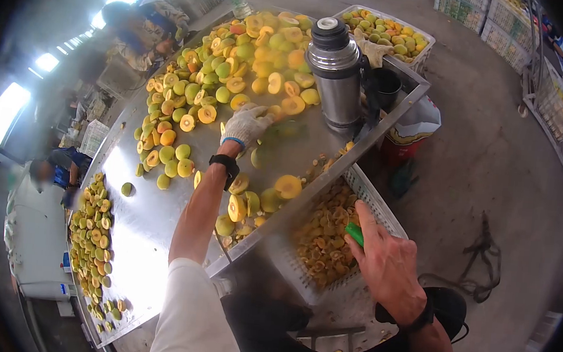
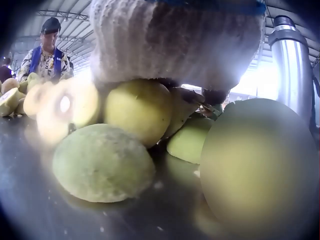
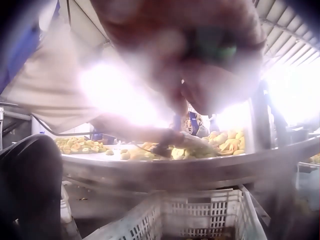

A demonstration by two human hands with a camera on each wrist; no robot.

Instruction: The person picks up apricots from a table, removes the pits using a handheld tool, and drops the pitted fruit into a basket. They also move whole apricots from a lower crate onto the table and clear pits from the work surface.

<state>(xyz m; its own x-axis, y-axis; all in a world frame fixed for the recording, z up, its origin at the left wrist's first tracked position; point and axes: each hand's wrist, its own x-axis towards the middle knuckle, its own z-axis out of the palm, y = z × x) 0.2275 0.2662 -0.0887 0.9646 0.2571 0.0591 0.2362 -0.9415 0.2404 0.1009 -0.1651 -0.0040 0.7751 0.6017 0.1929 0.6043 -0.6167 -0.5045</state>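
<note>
My left hand, in a white knitted glove, reaches in among halved peaches on the metal table. Its fingertips are at the edge of the heap and partly hidden. The left wrist view shows the glove close above a yellow-green peach, with a greenish one lying in front. My bare right hand grips a green handle; the tool's working end is not visible. Below that hand stands a white plastic crate holding many brownish-yellow scraps.
A steel thermos and a dark cup stand near the table's right corner. Another crate of peaches is beyond it. More halves lie along the left edge. A strap lies on the floor. Other people work across the table.
</note>
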